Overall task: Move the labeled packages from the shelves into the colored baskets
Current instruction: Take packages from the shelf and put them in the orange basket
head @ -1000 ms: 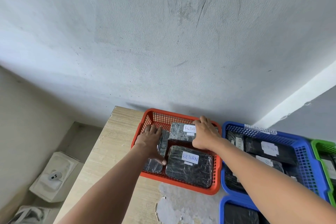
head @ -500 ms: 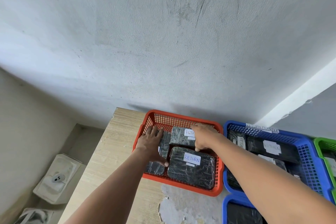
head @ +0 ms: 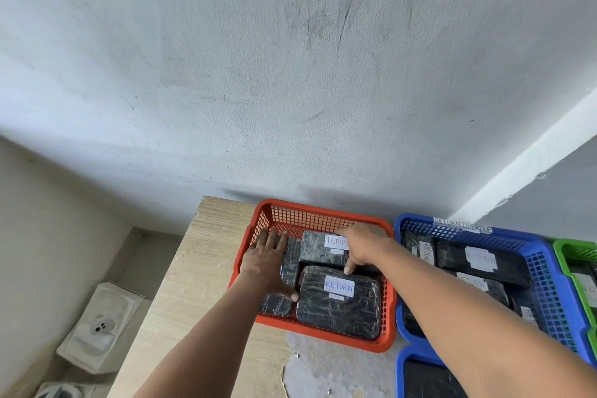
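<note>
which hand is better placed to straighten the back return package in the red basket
Right. The right hand already lies over the back RETURN package, fingers curled at its near edge. The left hand rests flat on the narrow package along the red basket's left side.

Near black package (head: 339, 304) in red basket (head: 255, 229): white label "RETURN". Far black package (head: 318, 247) there: label "RETUR", the rest hidden by a hand. Blue basket (head: 542, 271): rim tag (head: 462, 225) "RETURN OVERDUE".

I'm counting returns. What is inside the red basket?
The red basket holds three black packages; two show RETURN labels. The left hand covers much of the third, hiding any label.
</note>
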The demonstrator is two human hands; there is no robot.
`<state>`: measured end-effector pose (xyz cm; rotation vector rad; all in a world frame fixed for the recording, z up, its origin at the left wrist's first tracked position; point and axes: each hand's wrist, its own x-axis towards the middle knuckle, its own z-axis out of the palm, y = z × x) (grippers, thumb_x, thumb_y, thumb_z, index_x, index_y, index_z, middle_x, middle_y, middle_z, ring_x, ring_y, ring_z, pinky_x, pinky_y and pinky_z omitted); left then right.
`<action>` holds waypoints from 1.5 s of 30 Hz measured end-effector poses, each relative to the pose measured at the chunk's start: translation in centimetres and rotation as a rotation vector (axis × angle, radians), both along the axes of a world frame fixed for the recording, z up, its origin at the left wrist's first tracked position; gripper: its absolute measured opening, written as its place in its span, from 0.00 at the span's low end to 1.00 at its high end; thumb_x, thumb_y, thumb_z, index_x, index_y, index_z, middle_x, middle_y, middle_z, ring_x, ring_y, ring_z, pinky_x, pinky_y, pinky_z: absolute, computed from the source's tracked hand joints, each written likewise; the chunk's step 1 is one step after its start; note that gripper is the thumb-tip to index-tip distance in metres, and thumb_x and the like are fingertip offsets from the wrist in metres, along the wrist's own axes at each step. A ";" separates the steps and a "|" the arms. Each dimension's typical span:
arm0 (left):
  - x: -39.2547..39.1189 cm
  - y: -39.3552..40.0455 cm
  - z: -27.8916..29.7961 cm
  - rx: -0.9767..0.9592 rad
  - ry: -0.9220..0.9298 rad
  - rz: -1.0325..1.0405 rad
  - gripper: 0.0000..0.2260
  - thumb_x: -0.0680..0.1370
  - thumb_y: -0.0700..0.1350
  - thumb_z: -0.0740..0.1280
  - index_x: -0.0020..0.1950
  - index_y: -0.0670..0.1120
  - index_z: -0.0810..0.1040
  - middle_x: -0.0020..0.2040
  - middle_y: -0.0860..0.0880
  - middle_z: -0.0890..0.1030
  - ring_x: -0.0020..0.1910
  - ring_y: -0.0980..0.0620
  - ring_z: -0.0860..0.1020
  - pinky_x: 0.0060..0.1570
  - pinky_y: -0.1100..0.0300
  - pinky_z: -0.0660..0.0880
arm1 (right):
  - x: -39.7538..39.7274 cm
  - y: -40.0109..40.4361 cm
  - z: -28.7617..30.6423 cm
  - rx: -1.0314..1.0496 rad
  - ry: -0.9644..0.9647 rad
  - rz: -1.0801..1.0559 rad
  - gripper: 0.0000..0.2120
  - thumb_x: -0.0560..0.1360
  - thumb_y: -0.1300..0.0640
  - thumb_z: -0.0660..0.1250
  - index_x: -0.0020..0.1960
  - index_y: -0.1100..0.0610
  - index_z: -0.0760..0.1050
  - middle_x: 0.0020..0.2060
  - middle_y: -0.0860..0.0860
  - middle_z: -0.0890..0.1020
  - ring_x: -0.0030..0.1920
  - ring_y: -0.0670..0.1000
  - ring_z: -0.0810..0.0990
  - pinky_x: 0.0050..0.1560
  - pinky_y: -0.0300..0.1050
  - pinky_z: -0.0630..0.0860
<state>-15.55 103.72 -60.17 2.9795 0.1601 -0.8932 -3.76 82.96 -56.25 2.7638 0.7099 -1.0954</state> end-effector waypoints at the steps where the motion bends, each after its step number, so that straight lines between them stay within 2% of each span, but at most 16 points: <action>1: 0.0 0.0 0.0 -0.008 -0.002 0.005 0.67 0.60 0.76 0.72 0.80 0.50 0.31 0.81 0.46 0.35 0.80 0.42 0.36 0.78 0.44 0.50 | -0.1 -0.1 -0.1 0.012 -0.004 -0.011 0.53 0.59 0.41 0.82 0.79 0.45 0.60 0.73 0.51 0.72 0.72 0.58 0.70 0.66 0.56 0.73; 8: -0.4 0.1 0.0 -0.027 -0.011 0.019 0.67 0.60 0.76 0.72 0.80 0.50 0.31 0.81 0.47 0.34 0.80 0.43 0.35 0.79 0.44 0.49 | -0.9 -1.1 -1.0 0.097 -0.017 -0.117 0.52 0.60 0.43 0.82 0.78 0.46 0.61 0.73 0.51 0.72 0.74 0.59 0.68 0.70 0.57 0.69; 10: -0.4 0.0 0.1 -0.033 -0.007 0.026 0.67 0.60 0.75 0.72 0.80 0.50 0.31 0.81 0.47 0.33 0.80 0.43 0.35 0.79 0.44 0.49 | -1.2 -1.6 -1.3 0.115 -0.029 -0.133 0.52 0.62 0.41 0.81 0.79 0.48 0.59 0.76 0.53 0.68 0.75 0.59 0.67 0.72 0.57 0.67; 14: -0.5 0.2 0.5 -0.051 -0.001 0.023 0.67 0.60 0.76 0.72 0.80 0.50 0.30 0.79 0.47 0.31 0.79 0.43 0.34 0.79 0.43 0.47 | -1.9 -2.6 -1.5 0.193 0.020 -0.207 0.57 0.65 0.36 0.77 0.82 0.51 0.48 0.81 0.53 0.54 0.80 0.58 0.55 0.77 0.56 0.56; 17: -0.5 0.2 1.1 -0.081 0.016 0.020 0.68 0.60 0.75 0.72 0.80 0.49 0.30 0.79 0.45 0.29 0.79 0.40 0.34 0.79 0.43 0.46 | -2.7 -3.8 -1.3 0.305 -0.005 -0.291 0.48 0.74 0.40 0.71 0.82 0.51 0.46 0.81 0.51 0.50 0.80 0.55 0.50 0.79 0.56 0.52; 20: -0.3 -0.1 1.9 -0.104 0.013 0.004 0.68 0.59 0.75 0.72 0.80 0.49 0.31 0.78 0.43 0.30 0.78 0.38 0.34 0.79 0.41 0.44 | -3.7 -5.7 -0.2 0.425 -0.052 -0.382 0.34 0.81 0.46 0.64 0.81 0.51 0.52 0.80 0.51 0.56 0.80 0.55 0.55 0.78 0.56 0.56; 24: -0.1 -1.4 3.4 -0.102 -0.059 -0.008 0.60 0.66 0.74 0.68 0.80 0.48 0.34 0.76 0.44 0.30 0.78 0.38 0.34 0.76 0.43 0.37 | -5.1 -9.0 2.1 0.549 -0.246 -0.432 0.23 0.83 0.55 0.59 0.77 0.53 0.63 0.74 0.52 0.70 0.72 0.55 0.70 0.70 0.52 0.70; 26: 0.0 -2.7 4.1 -0.120 -0.127 -0.021 0.54 0.71 0.73 0.64 0.81 0.49 0.36 0.77 0.44 0.32 0.78 0.39 0.34 0.73 0.46 0.35 | -5.7 -10.6 2.9 0.565 -0.328 -0.467 0.21 0.83 0.57 0.59 0.76 0.54 0.66 0.73 0.51 0.71 0.71 0.55 0.71 0.69 0.50 0.70; 31: 0.3 -7.2 5.3 -0.154 -0.236 -0.087 0.41 0.80 0.66 0.57 0.82 0.48 0.40 0.81 0.44 0.36 0.79 0.41 0.36 0.77 0.46 0.39 | -8.0 -16.1 4.2 0.586 -0.407 -0.547 0.21 0.82 0.57 0.61 0.74 0.54 0.69 0.71 0.51 0.73 0.69 0.54 0.74 0.68 0.48 0.71; 35: 0.3 -11.9 6.0 -0.188 -0.305 -0.146 0.39 0.81 0.63 0.58 0.83 0.45 0.46 0.82 0.42 0.40 0.81 0.42 0.39 0.79 0.47 0.42 | -10.3 -21.8 5.3 0.587 -0.498 -0.628 0.20 0.81 0.57 0.61 0.73 0.55 0.70 0.71 0.51 0.73 0.68 0.54 0.73 0.67 0.47 0.71; 39: 0.1 -18.7 8.0 -0.305 -0.444 -0.208 0.35 0.82 0.61 0.60 0.82 0.45 0.54 0.82 0.42 0.46 0.81 0.43 0.44 0.79 0.50 0.44 | -13.3 -29.2 6.3 0.569 -0.592 -0.734 0.19 0.81 0.55 0.63 0.71 0.56 0.72 0.70 0.52 0.74 0.67 0.56 0.74 0.64 0.47 0.71; 43: -0.6 -27.4 10.9 -0.358 -0.576 -0.293 0.34 0.81 0.64 0.57 0.80 0.44 0.62 0.82 0.42 0.51 0.81 0.42 0.47 0.79 0.49 0.48 | -17.1 -37.3 7.0 0.601 -0.686 -0.805 0.19 0.77 0.54 0.64 0.64 0.63 0.77 0.61 0.59 0.80 0.62 0.61 0.79 0.63 0.50 0.73; 45: -1.3 -32.0 12.0 -0.392 -0.636 -0.315 0.34 0.80 0.64 0.55 0.79 0.44 0.64 0.82 0.42 0.53 0.81 0.42 0.47 0.79 0.48 0.48 | -18.9 -41.4 7.4 0.608 -0.712 -0.850 0.18 0.77 0.55 0.65 0.63 0.63 0.78 0.60 0.59 0.81 0.61 0.61 0.79 0.63 0.51 0.74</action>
